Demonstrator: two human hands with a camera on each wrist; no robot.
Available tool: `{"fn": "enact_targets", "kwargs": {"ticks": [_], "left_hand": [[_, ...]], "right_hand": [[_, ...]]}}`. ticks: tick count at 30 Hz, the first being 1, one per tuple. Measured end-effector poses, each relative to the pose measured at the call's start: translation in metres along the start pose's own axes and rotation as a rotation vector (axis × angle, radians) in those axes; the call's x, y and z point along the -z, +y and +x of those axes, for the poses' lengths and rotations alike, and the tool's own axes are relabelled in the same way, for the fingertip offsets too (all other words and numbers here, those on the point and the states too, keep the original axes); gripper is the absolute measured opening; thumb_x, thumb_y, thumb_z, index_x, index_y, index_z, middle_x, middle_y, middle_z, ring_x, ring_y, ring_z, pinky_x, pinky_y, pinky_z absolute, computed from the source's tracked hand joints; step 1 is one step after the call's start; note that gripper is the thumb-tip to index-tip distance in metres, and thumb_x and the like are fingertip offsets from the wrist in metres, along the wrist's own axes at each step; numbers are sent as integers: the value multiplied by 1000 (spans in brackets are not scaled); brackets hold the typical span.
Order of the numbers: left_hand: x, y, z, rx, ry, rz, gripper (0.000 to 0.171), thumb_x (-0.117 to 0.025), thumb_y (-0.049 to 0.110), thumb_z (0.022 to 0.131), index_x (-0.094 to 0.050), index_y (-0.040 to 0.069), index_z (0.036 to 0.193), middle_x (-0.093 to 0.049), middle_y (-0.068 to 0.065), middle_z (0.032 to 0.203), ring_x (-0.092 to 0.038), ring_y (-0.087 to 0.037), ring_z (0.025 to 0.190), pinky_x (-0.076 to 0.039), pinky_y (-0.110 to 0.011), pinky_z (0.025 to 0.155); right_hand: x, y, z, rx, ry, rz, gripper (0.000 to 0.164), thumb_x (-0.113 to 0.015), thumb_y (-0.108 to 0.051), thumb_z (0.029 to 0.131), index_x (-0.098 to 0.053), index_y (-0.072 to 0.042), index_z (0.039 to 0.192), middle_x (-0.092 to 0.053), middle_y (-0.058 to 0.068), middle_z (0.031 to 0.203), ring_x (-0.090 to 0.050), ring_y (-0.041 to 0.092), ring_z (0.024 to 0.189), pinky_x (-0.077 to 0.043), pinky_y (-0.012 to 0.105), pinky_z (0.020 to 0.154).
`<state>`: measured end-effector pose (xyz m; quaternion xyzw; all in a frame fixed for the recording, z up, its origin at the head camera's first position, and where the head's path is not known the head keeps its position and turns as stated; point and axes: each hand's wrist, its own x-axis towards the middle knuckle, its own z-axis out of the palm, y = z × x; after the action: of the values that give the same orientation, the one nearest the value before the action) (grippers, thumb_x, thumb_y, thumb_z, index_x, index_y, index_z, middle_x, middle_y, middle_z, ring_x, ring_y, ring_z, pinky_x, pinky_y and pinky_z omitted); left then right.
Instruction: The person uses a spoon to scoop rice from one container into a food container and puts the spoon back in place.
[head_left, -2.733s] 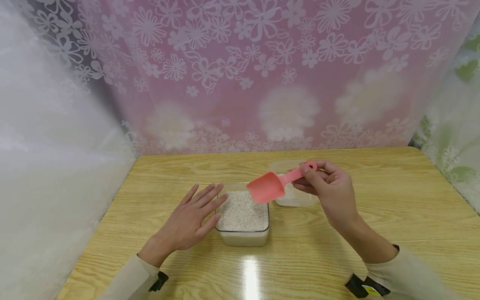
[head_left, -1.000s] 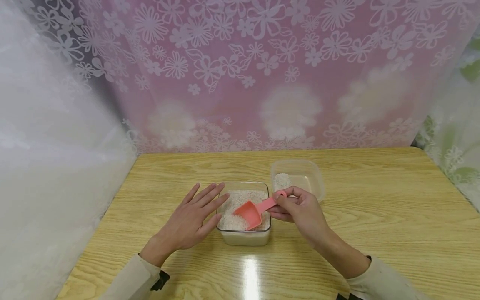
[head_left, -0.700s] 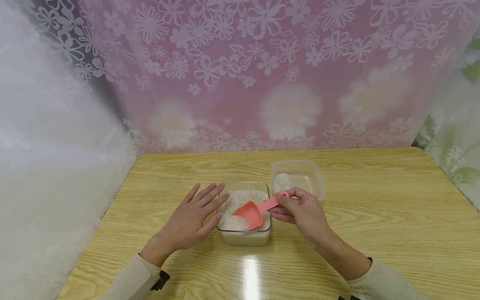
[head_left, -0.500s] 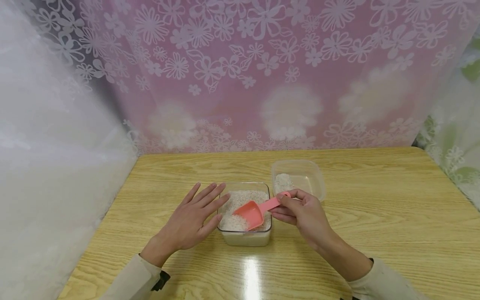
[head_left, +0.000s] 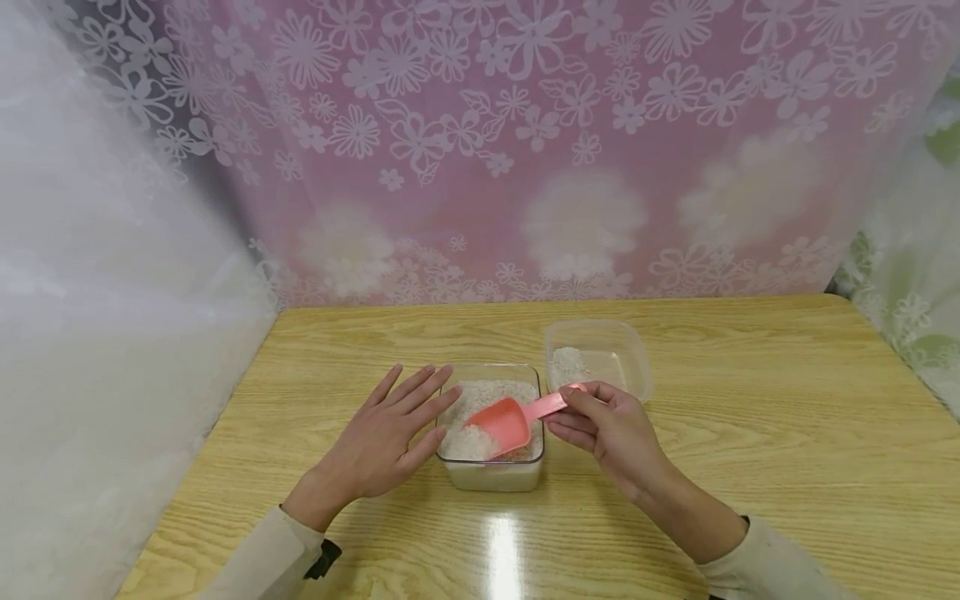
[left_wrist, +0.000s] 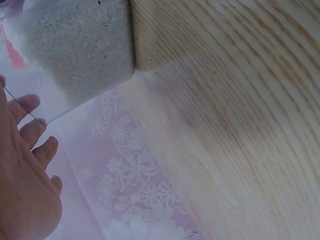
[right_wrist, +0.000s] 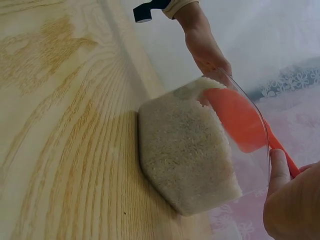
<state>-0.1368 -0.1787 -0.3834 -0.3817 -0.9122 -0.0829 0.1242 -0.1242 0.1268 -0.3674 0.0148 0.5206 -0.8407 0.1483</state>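
Observation:
My right hand (head_left: 622,433) pinches the handle of a pink scoop (head_left: 510,427) between thumb and fingers. The scoop's front edge sits in the white rice (head_left: 468,443) of a clear, dark-rimmed container (head_left: 491,477); grains are heaped at its mouth. In the right wrist view the scoop (right_wrist: 235,120) shows through the clear wall, its tip dug into the top of the rice (right_wrist: 185,150). With fingers straight and spread, my left hand (head_left: 378,442) rests against the container's left rim. The left wrist view shows its fingertips (left_wrist: 34,131) at that rim.
Behind and to the right stands a second clear plastic box (head_left: 637,367) with a small pile of rice (head_left: 568,364) in its left part. Both stand on a wood-grain table (head_left: 360,333). A pink floral curtain (head_left: 480,167) hangs behind the table's far edge.
The scoop came down from above the container into the rice. Over the last half second its handle shifted slightly right and its bowl tilted a little. The left hand stayed at the rim.

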Motion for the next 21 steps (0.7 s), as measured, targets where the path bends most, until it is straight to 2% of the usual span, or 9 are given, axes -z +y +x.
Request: {"fn": "enact_targets", "kwargs": {"ticks": [5, 12, 21], "left_hand": [[1, 1, 0, 4, -1, -4, 52, -35, 41, 103, -37, 18, 149, -26, -3, 155, -20, -21, 143, -8, -49, 116], [0, 0, 0, 4, -1, 1, 52, -34, 42, 103, -37, 19, 149, -26, -2, 155, -20, -20, 142, -8, -49, 116], [0, -1, 1, 1, 0, -2, 52, -33, 43, 103, -37, 19, 149, -27, -3, 155, -20, -20, 142, -8, -48, 116]], "right_hand": [[5, -3, 1, 16, -34, 55, 12, -51, -7, 100, -52, 5, 104, -69, 12, 93, -69, 22, 89, -52, 31, 86], [11, -7, 2, 53, -100, 122, 12, -50, -7, 100, -58, 2, 100, -70, 14, 93, -69, 23, 90, -53, 31, 86], [14, -11, 3, 48, -108, 161, 12, -50, -6, 100, -59, 1, 100, -70, 13, 92, -69, 23, 89, -52, 31, 87]]}}
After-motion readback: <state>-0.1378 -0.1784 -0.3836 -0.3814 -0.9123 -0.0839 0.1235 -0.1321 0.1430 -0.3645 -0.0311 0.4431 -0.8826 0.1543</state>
